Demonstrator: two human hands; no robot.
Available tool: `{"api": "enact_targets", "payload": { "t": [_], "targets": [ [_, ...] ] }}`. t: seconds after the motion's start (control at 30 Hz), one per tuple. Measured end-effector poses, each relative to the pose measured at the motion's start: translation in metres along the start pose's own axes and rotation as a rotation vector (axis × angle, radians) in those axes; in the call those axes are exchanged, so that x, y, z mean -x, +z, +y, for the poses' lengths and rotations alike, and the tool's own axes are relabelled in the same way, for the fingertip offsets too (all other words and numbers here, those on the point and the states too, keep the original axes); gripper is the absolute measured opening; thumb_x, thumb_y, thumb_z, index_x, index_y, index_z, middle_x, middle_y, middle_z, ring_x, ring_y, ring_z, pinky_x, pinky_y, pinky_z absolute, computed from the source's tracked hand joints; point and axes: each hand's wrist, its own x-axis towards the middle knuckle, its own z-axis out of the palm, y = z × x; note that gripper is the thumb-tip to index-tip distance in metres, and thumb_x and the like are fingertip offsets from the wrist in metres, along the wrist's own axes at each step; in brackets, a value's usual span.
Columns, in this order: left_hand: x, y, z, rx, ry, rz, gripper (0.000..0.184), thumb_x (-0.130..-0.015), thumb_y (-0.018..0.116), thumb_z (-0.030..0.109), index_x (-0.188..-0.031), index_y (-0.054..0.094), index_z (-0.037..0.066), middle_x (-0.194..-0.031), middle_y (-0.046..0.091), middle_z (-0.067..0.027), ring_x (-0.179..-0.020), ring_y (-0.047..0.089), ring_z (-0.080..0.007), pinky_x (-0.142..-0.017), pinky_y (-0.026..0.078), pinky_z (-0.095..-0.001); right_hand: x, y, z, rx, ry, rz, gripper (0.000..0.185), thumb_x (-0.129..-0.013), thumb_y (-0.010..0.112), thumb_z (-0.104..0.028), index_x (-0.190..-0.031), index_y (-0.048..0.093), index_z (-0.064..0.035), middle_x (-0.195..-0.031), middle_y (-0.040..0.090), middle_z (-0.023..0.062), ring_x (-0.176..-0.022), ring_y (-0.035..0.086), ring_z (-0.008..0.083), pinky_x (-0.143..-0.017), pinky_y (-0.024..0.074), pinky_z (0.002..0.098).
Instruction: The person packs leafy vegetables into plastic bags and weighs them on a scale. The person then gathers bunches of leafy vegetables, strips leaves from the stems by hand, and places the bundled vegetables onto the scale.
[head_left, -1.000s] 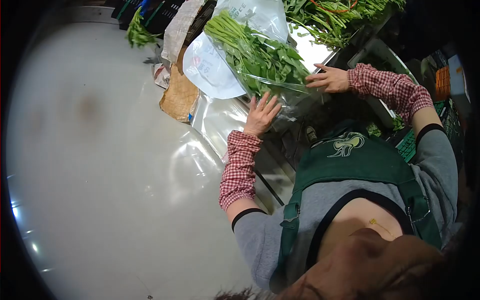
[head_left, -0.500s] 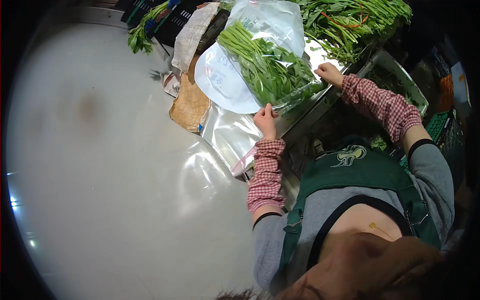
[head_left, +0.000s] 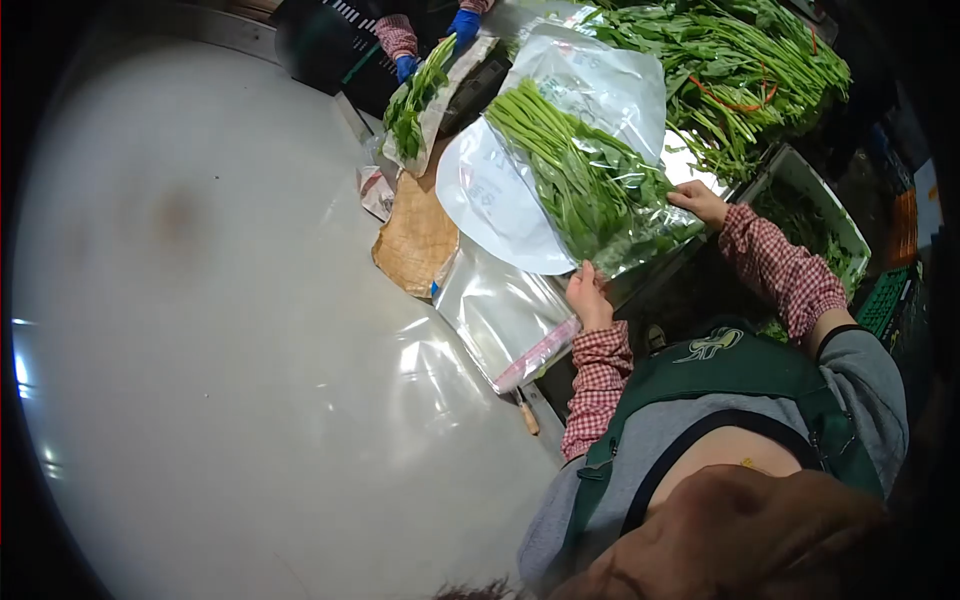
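A bunch of leafy green vegetables (head_left: 590, 190), stems toward the upper left, lies in a clear plastic bag on white printed plastic sheets (head_left: 490, 200). My left hand (head_left: 589, 298) is closed in a pinch at the near lower corner of the bag. At the bag's right end, my right hand (head_left: 701, 204) has its fingers closed on the film beside the leaves. Both hands are at the bag's leaf end, one at each corner. Beneath and left of my left hand is a stack of clear bags (head_left: 500, 310) with a pink strip.
Loose greens with red ties (head_left: 740, 90) are heaped at the top right. A bin (head_left: 835, 205) stands right of my right hand. Brown paper (head_left: 415, 235) and a wooden-handled tool (head_left: 529, 418) lie left. A co-worker's blue-gloved hands (head_left: 463, 28) hold greens at the top.
My fingers have gone from spread to pinching the bag's end. In view, the bag and table items have shifted right and down. The co-worker's gloved hands and sleeves show more fully.
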Motion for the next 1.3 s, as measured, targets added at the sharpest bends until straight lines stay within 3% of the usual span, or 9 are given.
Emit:
{"api": "enact_targets", "payload": {
  "t": [0.2,0.4,0.5,0.63,0.77,0.8,0.87,0.93,1.3],
  "targets": [
    [0.004,-0.030,0.029,0.155,-0.249,-0.126,0.026,-0.085,0.050,0.027,-0.083,0.052,0.001,-0.068,0.055,-0.0071,-0.053,0.053,-0.0152,-0.045,0.040,-0.0219,0.012,0.004,-0.015,-0.588,0.343,0.215,0.028,-0.086,0.047,-0.028,-0.080,0.058,-0.0026,-0.061,0.052,-0.0024,-0.053,0.049,0.0069,-0.051,0.0391,0.0198],
    [0.019,-0.064,0.141,-0.570,-0.127,-0.270,0.034,-0.086,0.048,0.028,-0.083,0.056,-0.005,-0.068,0.059,-0.0129,-0.056,0.058,-0.0183,-0.051,0.047,-0.0245,0.023,-0.076,-0.085,0.128,-0.026,0.632,0.030,-0.087,0.044,-0.031,-0.085,0.055,-0.0034,-0.063,0.050,-0.0008,-0.051,0.046,0.0047,-0.043,0.0359,0.0174],
    [-0.024,-0.008,0.195,-0.572,0.323,-0.291,0.027,-0.084,0.050,0.020,-0.086,0.056,-0.006,-0.066,0.059,-0.0116,-0.058,0.058,-0.0162,-0.054,0.046,-0.0232,-0.035,-0.051,-0.177,0.006,-0.073,0.385,0.031,-0.086,0.046,-0.033,-0.092,0.054,-0.0036,-0.064,0.049,-0.0008,-0.052,0.047,0.0049,-0.045,0.0372,0.0171],
    [-0.142,0.096,0.202,-0.578,0.085,-0.174,0.035,-0.080,0.054,0.026,-0.106,0.051,0.001,-0.098,0.054,-0.0100,-0.085,0.053,-0.0169,-0.061,0.044,-0.0307,-0.207,-0.049,-0.114,0.690,0.194,0.203,0.056,-0.076,0.054,-0.049,-0.103,0.052,0.0005,-0.081,0.057,0.0081,-0.069,0.054,0.0161,-0.057,0.0447,0.0288],
    [-0.207,0.105,0.164,-0.317,-0.186,-0.408,0.039,-0.083,0.050,0.027,-0.110,0.048,-0.001,-0.104,0.053,-0.0123,-0.092,0.052,-0.0219,-0.073,0.044,-0.0359,-0.236,-0.014,-0.130,0.284,0.396,0.101,0.062,-0.070,0.058,-0.054,-0.086,0.057,0.0061,-0.055,0.049,0.0090,-0.052,0.050,0.0173,-0.044,0.0396,0.0324],
    [-0.212,0.117,0.156,-0.172,-0.243,-0.556,0.040,-0.084,0.048,0.027,-0.112,0.046,-0.002,-0.105,0.053,-0.0133,-0.094,0.052,-0.0232,-0.077,0.044,-0.0370,-0.243,-0.015,-0.116,0.496,-0.043,-0.054,0.058,-0.070,0.059,-0.054,-0.077,0.056,0.0038,-0.053,0.046,0.0066,-0.047,0.047,0.0161,-0.043,0.0381,0.0315],
    [-0.173,0.133,0.175,0.026,-0.378,-0.657,0.039,-0.085,0.047,0.029,-0.111,0.047,0.000,-0.110,0.051,-0.0145,-0.100,0.050,-0.0261,-0.084,0.043,-0.0394,-0.234,-0.018,-0.125,0.375,-0.042,-0.114,0.049,-0.071,0.060,-0.051,-0.066,0.055,-0.0027,-0.050,0.041,0.0023,-0.041,0.040,0.0138,-0.040,0.0349,0.0297],
    [-0.188,0.132,0.172,0.058,-0.547,-0.586,0.037,-0.087,0.043,0.028,-0.112,0.047,0.001,-0.111,0.050,-0.0144,-0.101,0.050,-0.0266,-0.084,0.043,-0.0378,-0.216,-0.003,-0.152,-0.105,0.380,-0.053,0.040,-0.073,0.060,-0.047,-0.062,0.053,-0.0092,-0.050,0.039,-0.0002,-0.043,0.037,0.0119,-0.041,0.0340,0.0285],
    [-0.083,0.260,0.276,-0.331,-0.126,-0.727,0.042,-0.081,0.055,0.020,-0.114,0.043,-0.003,-0.109,0.052,-0.0134,-0.099,0.051,-0.0253,-0.082,0.044,-0.0387,-0.134,-0.080,-0.250,-0.569,-0.063,-0.125,0.042,-0.070,0.067,-0.035,-0.097,0.055,-0.0054,-0.082,0.055,0.0056,-0.072,0.052,0.0126,-0.051,0.0431,0.0257]
  ]
}}
